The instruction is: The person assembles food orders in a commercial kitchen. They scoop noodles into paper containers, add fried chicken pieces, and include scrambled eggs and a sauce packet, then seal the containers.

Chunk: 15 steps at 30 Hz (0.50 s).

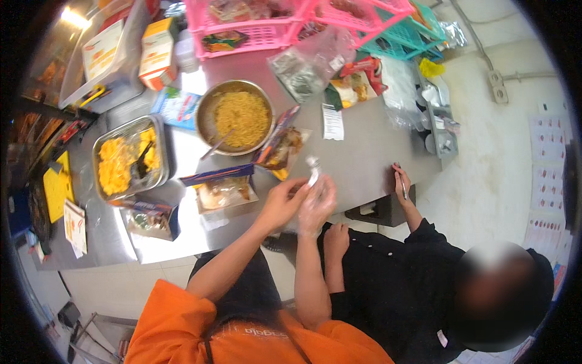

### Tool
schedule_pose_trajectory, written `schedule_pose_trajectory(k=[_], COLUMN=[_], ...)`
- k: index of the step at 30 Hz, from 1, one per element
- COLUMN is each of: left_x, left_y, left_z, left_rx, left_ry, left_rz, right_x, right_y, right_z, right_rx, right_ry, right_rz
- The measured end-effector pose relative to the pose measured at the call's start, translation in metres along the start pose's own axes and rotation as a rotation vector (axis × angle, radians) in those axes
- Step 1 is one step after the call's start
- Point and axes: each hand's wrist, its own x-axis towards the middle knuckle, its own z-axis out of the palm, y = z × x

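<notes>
My left hand (283,203) and my right hand (319,203) meet over the near edge of a steel table. A thin clear plastic glove (312,225) covers my right hand down to the wrist, and its loose whitish end (313,170) sticks up past the fingers. My bare left hand is closed at the glove's finger part. Whether the right hand's fingers are bent or straight is hidden by the plastic and the other hand. Just left of my hands lies a windowed food pack (225,193); another pack with brown food (288,150) leans by a steel bowl.
The steel bowl (206,112) holds noodles and a utensil. A steel tray (167,161) holds yellow food pieces. Pink baskets (248,45) and teal baskets (400,43) stand behind. At right, a person in black (388,261) holds a pen at the table edge.
</notes>
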Motion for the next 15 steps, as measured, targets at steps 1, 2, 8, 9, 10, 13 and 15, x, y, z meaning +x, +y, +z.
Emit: schedule_pose_trajectory(k=[1, 2, 8, 9, 10, 13, 15], left_x=[-0.026, -0.054, -0.227, -0.258, -0.288, -0.38, -0.435], left_y=[0.005, 0.009, 0.026, 0.027, 0.028, 0.029, 0.019], left_z=[-0.021, -0.043, -0.162, -0.181, -0.199, -0.239, -0.266], left_rx=[-0.003, -0.027, 0.077, -0.001, -0.081, -0.332, -0.213], left_ry=[0.022, 0.047, 0.295, 0.355, 0.414, 0.564, 0.637], left_rz=[-0.012, 0.008, -0.032, -0.026, 0.022, 0.131, 0.149], right_x=[-0.027, -0.049, -0.184, -0.208, -0.229, -0.314, -0.365], right_y=[-0.011, -0.022, -0.108, -0.122, -0.135, -0.176, -0.203], right_z=[0.002, 0.005, 0.026, 0.031, 0.039, 0.065, 0.081], right_rx=[-0.018, -0.007, 0.397, 0.457, 0.51, 0.693, 0.743], right_ry=[-0.065, -0.115, -0.65, -0.742, -0.851, -1.063, -1.22], right_rz=[-0.038, -0.088, 0.194, 0.195, 0.349, 0.435, 0.327])
